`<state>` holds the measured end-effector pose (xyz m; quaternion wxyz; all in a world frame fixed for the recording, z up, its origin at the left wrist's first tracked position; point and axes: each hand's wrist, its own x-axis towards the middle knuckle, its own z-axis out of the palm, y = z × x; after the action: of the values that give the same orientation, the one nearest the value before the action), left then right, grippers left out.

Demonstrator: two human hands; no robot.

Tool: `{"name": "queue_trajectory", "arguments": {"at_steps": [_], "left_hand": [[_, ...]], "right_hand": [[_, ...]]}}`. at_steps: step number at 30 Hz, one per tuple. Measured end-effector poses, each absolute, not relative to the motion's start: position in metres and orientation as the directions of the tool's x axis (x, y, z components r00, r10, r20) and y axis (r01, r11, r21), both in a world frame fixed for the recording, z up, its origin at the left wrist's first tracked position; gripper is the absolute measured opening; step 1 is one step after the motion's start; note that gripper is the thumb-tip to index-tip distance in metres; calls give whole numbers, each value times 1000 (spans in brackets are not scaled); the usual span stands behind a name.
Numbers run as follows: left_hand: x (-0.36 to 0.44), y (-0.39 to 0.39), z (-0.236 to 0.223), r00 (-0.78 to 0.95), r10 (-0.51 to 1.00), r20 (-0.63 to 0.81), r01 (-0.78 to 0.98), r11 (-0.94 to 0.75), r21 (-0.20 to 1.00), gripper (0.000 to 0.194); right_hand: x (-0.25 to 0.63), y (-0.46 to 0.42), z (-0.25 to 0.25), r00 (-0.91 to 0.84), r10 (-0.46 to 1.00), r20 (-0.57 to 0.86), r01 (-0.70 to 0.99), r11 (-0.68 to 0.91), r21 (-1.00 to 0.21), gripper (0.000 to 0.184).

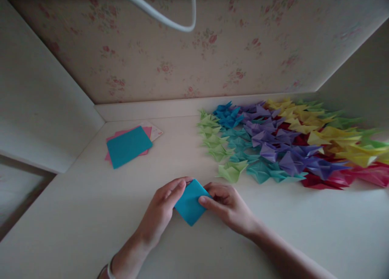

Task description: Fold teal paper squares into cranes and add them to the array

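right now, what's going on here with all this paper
A person holds a small blue paper square in both hands: the left hand along its left side, the right hand at its right corner, thumb on top. Farther back on the white tabletop, a flat blue sheet lies over pink paper to the left, and many folded paper shapes in several colours spread to the right.

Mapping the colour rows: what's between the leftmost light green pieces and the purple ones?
Head view: teal folded pieces, with darker blue ones at the far end.
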<state>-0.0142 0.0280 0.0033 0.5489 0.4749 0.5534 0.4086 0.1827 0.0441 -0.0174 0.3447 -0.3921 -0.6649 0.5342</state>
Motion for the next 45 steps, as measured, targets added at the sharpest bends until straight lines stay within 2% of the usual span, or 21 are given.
{"name": "queue_trajectory", "arguments": {"at_steps": [5,10,14,23,29,38,45], "left_hand": [[-16,27,-2,82,967,-242,156,228,961,38],[-17,29,-8,-2,987,-158,168,156,973,34],[-16,29,-7,-62,991,-119,185,129,974,33],[-11,28,-11,-148,983,-109,135,129,982,32],[-11,28,-11,-140,980,-140,168,163,972,40],[-12,27,-6,-134,988,-70,311,109,944,31],[-12,27,-8,-74,995,-62,340,84,937,38]], "right_hand": [[181,44,-19,-423,906,35,147,106,-983,32],[180,43,-21,-334,943,11,80,40,-996,23],[181,42,-19,-259,964,-60,101,-35,-994,25],[181,39,-17,-224,974,-30,108,-6,-994,27],[173,42,-29,-122,986,-115,-96,-127,-987,27],[175,43,-25,-161,982,-103,-1,-104,-995,23],[176,43,-25,-160,986,-38,93,-23,-995,18]]}}
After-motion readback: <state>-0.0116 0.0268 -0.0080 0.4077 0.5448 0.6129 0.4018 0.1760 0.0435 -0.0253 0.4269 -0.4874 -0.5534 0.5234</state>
